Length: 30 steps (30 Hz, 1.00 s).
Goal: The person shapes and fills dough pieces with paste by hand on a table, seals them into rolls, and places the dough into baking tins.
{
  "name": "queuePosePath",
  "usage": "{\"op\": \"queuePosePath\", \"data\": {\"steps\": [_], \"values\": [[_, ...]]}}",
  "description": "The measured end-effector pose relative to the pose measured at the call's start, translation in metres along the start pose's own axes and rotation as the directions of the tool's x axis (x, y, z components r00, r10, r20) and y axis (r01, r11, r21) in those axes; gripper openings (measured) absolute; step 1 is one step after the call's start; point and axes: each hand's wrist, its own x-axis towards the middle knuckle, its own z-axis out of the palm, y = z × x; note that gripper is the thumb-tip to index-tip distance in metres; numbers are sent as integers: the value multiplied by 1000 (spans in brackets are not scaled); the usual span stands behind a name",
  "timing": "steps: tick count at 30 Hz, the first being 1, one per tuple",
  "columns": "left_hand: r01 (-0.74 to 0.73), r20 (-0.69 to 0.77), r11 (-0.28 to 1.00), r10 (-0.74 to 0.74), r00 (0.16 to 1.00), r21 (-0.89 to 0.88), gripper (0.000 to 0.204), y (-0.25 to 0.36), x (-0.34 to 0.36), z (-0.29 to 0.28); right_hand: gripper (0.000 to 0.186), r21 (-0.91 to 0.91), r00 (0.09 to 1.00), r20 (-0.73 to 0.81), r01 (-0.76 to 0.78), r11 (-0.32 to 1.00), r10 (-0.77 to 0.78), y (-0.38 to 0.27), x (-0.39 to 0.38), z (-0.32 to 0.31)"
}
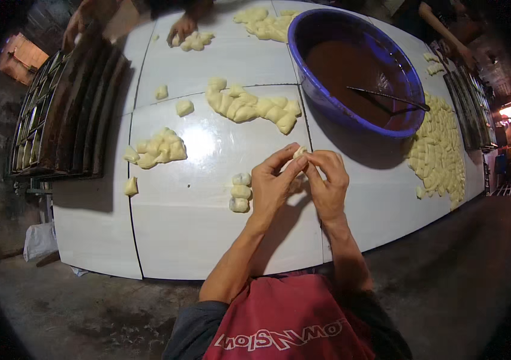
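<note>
My left hand (274, 180) and my right hand (328, 183) meet over the white table, their fingertips pinched together on a small piece of pale dough (300, 153). My fingers cover most of that piece. Just left of my left hand, three rounded dough pieces (241, 192) lie in a short row, with darker patches showing on two of them. Farther off lies a bunch of cut dough pieces (254, 106). Beyond my right hand stands a large blue basin (351, 114) holding a smooth brown mass, and a long thin utensil (381, 96) rests in it against the rim.
More dough lies in a heap (160, 149) at the left and a wide spread (438, 150) at the right. Dark metal moulds (66, 114) are stacked on the left edge, others (471, 108) on the right. Across the table, another person's hand (182, 30) touches dough.
</note>
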Motion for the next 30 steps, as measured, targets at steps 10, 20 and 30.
{"op": "queuePosePath", "data": {"steps": [10, 20, 30], "values": [[272, 159, 962, -274, 949, 34, 39, 21, 16, -27, 31, 537, 887, 349, -453, 712, 302, -3, -18, -5], [8, 240, 999, -16, 971, 37, 23, 7, -13, -37, 17, 660, 969, -28, -167, 733, 246, -16, -24, 23], [35, 95, 981, -54, 994, 193, 24, -9, -36, -41, 18, 372, 885, 293, -454, 810, 361, -7, -37, 17]]}}
